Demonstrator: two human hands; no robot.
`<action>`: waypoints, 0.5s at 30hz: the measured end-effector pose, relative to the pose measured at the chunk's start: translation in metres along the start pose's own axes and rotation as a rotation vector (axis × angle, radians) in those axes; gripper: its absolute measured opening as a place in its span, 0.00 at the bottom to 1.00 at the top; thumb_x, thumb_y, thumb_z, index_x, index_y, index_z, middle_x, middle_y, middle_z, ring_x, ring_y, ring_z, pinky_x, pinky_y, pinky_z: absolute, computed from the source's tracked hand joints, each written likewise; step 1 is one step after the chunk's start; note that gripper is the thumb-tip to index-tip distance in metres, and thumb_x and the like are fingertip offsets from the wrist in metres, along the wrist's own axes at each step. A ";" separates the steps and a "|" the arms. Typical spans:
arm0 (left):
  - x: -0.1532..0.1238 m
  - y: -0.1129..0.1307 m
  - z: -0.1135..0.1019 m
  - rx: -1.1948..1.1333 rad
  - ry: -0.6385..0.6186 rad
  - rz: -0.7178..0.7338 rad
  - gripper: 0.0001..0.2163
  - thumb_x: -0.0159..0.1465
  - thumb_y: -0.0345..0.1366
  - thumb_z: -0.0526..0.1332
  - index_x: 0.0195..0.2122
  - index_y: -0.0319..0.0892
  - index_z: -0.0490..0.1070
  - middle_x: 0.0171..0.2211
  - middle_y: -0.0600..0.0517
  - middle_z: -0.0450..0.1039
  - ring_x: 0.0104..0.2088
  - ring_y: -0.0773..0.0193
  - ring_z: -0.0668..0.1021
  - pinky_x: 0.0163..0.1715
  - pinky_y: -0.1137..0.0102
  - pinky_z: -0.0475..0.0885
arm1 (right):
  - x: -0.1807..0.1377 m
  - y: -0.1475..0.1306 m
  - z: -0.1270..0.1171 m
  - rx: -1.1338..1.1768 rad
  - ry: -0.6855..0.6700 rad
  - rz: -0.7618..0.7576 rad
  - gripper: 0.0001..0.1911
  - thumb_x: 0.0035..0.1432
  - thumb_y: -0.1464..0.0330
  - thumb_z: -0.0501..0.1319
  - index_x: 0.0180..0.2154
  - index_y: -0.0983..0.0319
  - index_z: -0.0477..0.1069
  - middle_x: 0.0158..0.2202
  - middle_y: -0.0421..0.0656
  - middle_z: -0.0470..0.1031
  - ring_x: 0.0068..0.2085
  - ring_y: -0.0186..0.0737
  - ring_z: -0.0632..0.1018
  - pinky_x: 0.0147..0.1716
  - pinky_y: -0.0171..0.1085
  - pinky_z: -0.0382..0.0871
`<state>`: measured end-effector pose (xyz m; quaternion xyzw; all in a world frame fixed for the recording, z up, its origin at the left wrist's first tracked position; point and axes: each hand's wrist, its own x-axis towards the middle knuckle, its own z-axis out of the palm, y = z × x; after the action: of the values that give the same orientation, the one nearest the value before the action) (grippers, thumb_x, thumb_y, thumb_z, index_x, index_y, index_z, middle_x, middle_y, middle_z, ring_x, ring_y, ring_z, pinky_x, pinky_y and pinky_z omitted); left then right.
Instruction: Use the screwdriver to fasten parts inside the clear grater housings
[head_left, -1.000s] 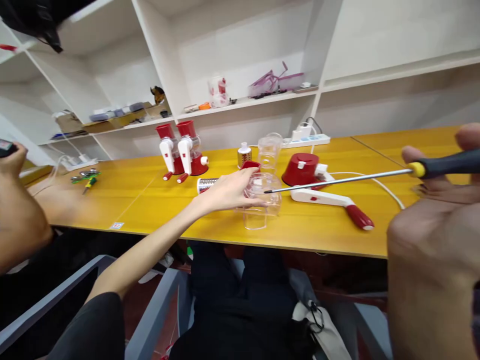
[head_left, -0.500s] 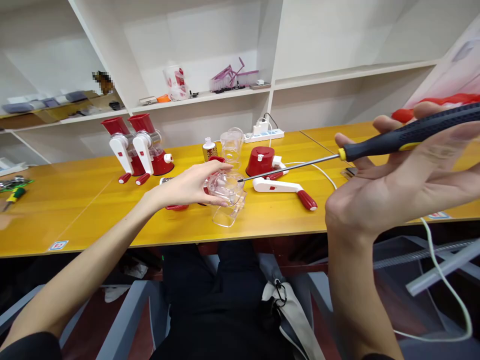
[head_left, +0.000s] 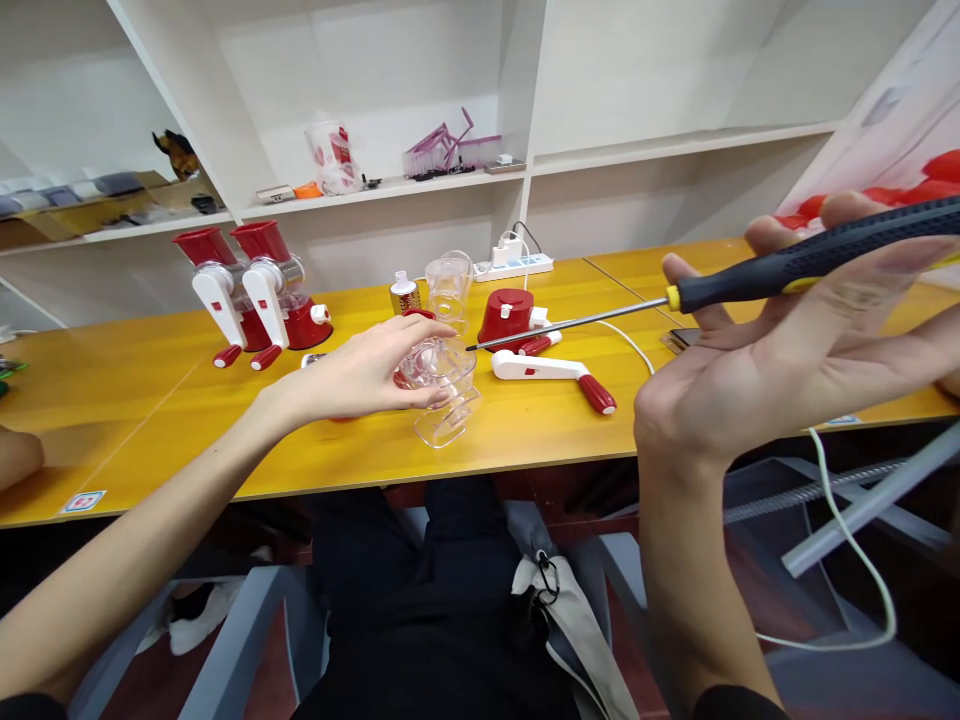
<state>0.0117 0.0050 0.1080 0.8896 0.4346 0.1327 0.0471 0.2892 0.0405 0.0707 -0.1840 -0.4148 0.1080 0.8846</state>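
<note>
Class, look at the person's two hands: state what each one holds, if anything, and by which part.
The right hand holds a screwdriver by its black handle. The left hand rests on a clear plastic housing, fingers over its top.
</note>
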 end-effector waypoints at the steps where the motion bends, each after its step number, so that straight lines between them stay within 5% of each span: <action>1: 0.000 0.000 -0.003 -0.007 -0.032 0.005 0.29 0.65 0.47 0.65 0.65 0.45 0.65 0.66 0.44 0.69 0.64 0.49 0.73 0.64 0.55 0.67 | 0.002 0.002 0.000 0.013 0.060 -0.104 0.18 0.70 0.60 0.51 0.59 0.38 0.60 0.61 0.31 0.68 0.59 0.35 0.78 0.28 0.22 0.71; 3: -0.001 0.000 -0.009 -0.015 -0.092 0.000 0.30 0.65 0.44 0.64 0.67 0.45 0.63 0.67 0.45 0.68 0.64 0.49 0.73 0.64 0.55 0.67 | 0.005 0.008 0.001 0.047 0.130 -0.260 0.15 0.69 0.66 0.53 0.54 0.45 0.65 0.56 0.32 0.72 0.54 0.31 0.81 0.29 0.22 0.74; 6: -0.003 0.001 -0.011 -0.043 -0.137 0.009 0.31 0.65 0.41 0.63 0.69 0.48 0.61 0.69 0.47 0.65 0.65 0.50 0.72 0.65 0.56 0.66 | 0.008 0.013 0.003 0.091 0.116 -0.293 0.15 0.70 0.68 0.53 0.55 0.46 0.65 0.52 0.34 0.74 0.50 0.30 0.83 0.27 0.21 0.75; 11: -0.007 0.005 0.006 -0.068 0.002 0.024 0.30 0.67 0.51 0.65 0.67 0.47 0.63 0.69 0.45 0.65 0.67 0.50 0.70 0.65 0.54 0.67 | 0.005 0.008 0.009 0.144 0.140 -0.254 0.16 0.70 0.70 0.53 0.51 0.43 0.69 0.54 0.27 0.74 0.43 0.24 0.84 0.26 0.15 0.69; 15: -0.007 0.005 0.006 -0.054 0.036 0.043 0.26 0.68 0.45 0.64 0.65 0.45 0.65 0.66 0.45 0.69 0.65 0.51 0.73 0.64 0.55 0.69 | 0.001 0.004 0.015 0.184 0.151 -0.247 0.16 0.69 0.68 0.54 0.50 0.42 0.71 0.56 0.25 0.72 0.43 0.23 0.83 0.28 0.16 0.71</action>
<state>0.0130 -0.0034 0.1020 0.8946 0.4123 0.1613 0.0605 0.2783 0.0481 0.0782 -0.0576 -0.3551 0.0220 0.9328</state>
